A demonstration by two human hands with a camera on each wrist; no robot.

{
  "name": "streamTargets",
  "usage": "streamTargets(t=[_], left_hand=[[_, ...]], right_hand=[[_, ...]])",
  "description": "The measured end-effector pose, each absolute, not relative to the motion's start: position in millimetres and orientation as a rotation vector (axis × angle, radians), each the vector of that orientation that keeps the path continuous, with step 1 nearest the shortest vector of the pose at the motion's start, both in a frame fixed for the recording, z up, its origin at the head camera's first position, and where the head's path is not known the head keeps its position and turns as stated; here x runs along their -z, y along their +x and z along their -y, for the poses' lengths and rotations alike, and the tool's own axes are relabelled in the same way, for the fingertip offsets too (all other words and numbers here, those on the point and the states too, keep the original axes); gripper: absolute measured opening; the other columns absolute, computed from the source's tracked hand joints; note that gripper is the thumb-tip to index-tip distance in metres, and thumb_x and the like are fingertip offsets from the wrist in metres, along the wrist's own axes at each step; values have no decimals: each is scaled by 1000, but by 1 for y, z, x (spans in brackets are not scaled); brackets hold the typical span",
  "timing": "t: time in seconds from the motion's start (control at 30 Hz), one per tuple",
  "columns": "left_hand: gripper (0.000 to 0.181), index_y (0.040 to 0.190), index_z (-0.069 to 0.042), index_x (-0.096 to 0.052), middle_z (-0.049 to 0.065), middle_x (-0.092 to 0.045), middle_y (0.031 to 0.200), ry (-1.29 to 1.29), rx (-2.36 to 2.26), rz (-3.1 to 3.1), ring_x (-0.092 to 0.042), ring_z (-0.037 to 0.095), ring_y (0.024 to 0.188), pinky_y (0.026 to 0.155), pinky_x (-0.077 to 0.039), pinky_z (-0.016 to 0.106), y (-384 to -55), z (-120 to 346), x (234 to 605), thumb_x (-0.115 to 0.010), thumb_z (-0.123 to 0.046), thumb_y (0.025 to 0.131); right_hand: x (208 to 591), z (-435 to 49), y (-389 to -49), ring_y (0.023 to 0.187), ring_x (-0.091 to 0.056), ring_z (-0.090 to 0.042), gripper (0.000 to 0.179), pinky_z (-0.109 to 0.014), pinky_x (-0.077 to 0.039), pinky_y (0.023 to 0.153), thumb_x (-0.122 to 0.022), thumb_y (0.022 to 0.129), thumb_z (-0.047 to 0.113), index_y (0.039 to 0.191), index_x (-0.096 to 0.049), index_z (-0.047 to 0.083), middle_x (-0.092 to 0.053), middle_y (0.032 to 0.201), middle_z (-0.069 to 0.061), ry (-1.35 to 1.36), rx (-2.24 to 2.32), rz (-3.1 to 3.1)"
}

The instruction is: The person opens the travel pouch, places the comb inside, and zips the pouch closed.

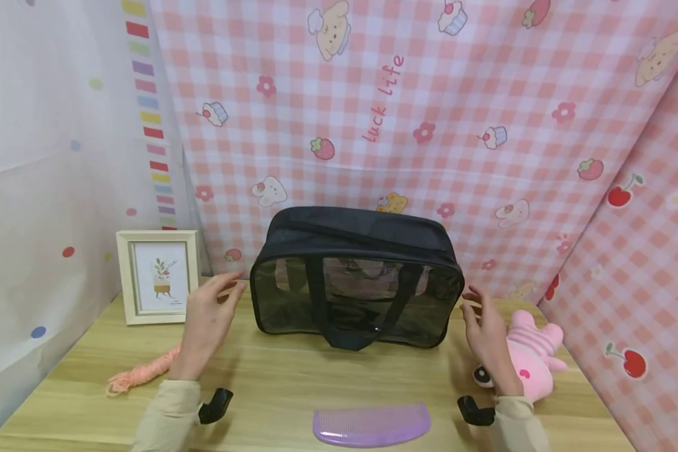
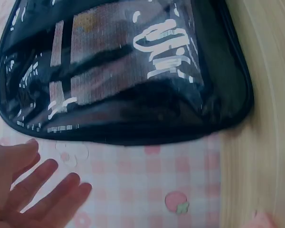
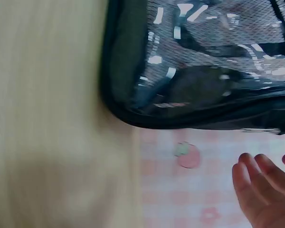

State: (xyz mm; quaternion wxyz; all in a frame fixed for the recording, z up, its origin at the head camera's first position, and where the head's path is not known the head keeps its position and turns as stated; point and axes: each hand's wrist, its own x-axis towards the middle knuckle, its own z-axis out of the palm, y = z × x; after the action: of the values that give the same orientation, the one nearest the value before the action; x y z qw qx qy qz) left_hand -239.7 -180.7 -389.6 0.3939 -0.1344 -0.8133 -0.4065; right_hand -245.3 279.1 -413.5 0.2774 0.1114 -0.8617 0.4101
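Observation:
A black bag (image 1: 357, 276) with see-through panels and a dark strap handle stands upright at the back of the wooden table. On its left side my left hand (image 1: 215, 320) hovers with loosely bent fingers, apart from the bag. Opposite it, my right hand (image 1: 486, 336) is held near the bag's right end, its fingers relaxed and holding nothing. In the left wrist view the left hand (image 2: 42, 190) lies just off the bag's edge (image 2: 133, 137). The right wrist view likewise has a gap between the right hand (image 3: 266, 190) and the bag (image 3: 194, 90).
A purple comb (image 1: 371, 428) lies at the table's front. Behind the left hand stands a cream picture frame (image 1: 122, 276), with a coil of peach cord (image 1: 144, 373) before it. A pink plush toy (image 1: 533, 358) lies beside the right forearm. Checked cloth (image 1: 373, 169) hangs behind the bag.

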Motion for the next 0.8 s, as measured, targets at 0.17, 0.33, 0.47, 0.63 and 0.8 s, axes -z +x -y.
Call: streamTargets(t=[0.17, 0.33, 0.47, 0.63, 0.8], left_hand=[[27, 109, -1, -70, 13, -69, 100, -322, 1173, 2012, -68, 27, 87, 67, -58, 37, -240, 171, 390, -72, 0, 82], [30, 113, -3, -69, 11, -69, 104, -297, 1261, 1983, -68, 24, 89, 69, -54, 17, -240, 165, 392, -72, -1, 83], [28, 110, -1, -69, 14, -68, 102, -320, 1269, 1936, -68, 29, 88, 70, -50, 9, -240, 161, 391, -71, 4, 82], [26, 105, 1, -71, 13, -68, 97, -355, 1228, 1885, -68, 29, 84, 70, -51, 10, -249, 162, 397, -71, 8, 80], [26, 103, 2, -70, 12, -68, 93, -375, 1171, 1877, -68, 28, 81, 69, -52, 11, -253, 165, 397, -72, 9, 78]], right_hand=[[426, -277, -258, 95, -57, -7, 36, -15, -52, 76, -36, 101, -1, 135, -30, -11, -45, 126, -31, 262, -1537, 2242], [430, -271, -268, 93, -52, 7, 33, -17, -51, 77, -32, 102, 1, 132, -25, -11, -42, 129, -30, 131, -1812, 2182], [429, -270, -273, 93, -53, 8, 31, -16, -50, 76, -34, 102, 3, 131, -28, -8, -52, 121, -20, 69, -1825, 2206], [431, -268, -279, 91, -55, 3, 27, -16, -51, 73, -40, 101, 3, 127, -35, -4, -58, 106, 0, -1, -1937, 2077], [434, -261, -284, 86, -57, 2, 24, -15, -52, 72, -44, 99, 2, 122, -42, -6, -59, 90, 14, -93, -2015, 1928]])
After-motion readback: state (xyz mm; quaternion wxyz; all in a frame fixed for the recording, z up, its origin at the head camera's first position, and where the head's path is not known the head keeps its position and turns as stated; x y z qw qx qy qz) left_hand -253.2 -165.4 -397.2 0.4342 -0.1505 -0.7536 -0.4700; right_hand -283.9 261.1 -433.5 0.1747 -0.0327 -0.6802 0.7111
